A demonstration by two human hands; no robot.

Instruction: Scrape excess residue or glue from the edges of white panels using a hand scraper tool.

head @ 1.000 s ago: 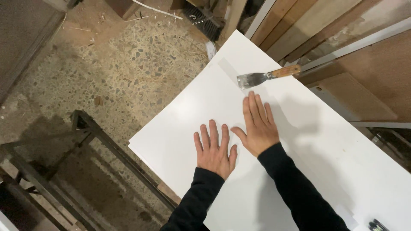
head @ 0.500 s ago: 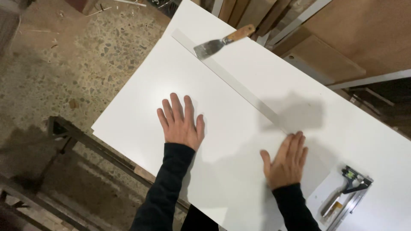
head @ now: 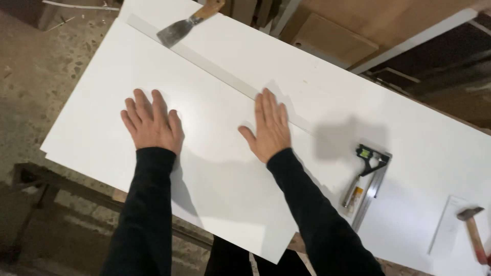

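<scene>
— What's the biggest thing here?

— A large white laminated panel [head: 215, 168], lying over a second white board [head: 399, 128] on the tabletop; a narrow pale strip [head: 220, 71] marks where the upper panel's far edge sits on the lower one.

— What changed in the last second?

— The hands have spread apart and back in. Half a second ago the right hand was down near the combination square; now the right hand [head: 270, 128] lies flat with its fingertips at the strip, and the left hand [head: 152, 124] lies flat mid-panel. Both palms open, fingers splayed, holding nothing — pressing or smoothing, I'd judge.

— Edges and room?

— The panel's near corner overhangs the dark metal frame [head: 46, 179], with speckled concrete floor [head: 36, 76] to the left. A wooden-handled metal scraper [head: 186, 23] lies at the far end, a metal combination square [head: 369, 174] to the right, a hammer [head: 473, 232] furthest right. Between the hands the surface is bare.
</scene>
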